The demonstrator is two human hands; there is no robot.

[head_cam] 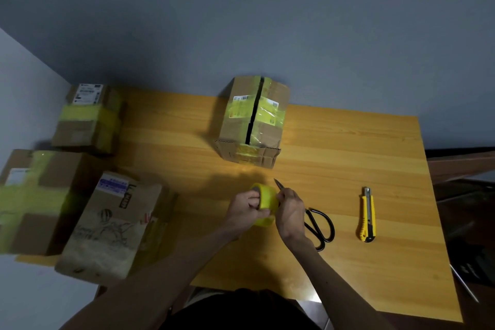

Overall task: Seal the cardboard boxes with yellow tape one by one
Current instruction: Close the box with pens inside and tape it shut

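The left hand [245, 209] grips the yellow tape roll [265, 195] over the table [348, 142], with fingers in its hole. The right hand [290, 211] is curled against the roll's right side and seems to pinch the tape (it is too dim to be sure). Black scissors [322, 228] lie under and right of that hand. A yellow knife [367, 214] lies further right. Past both hands stands a box [241, 128] with a dark gap down its top. Three more boxes [112, 228] sit left of the left hand.

Dim room, soft shadows, blurred warped left edge
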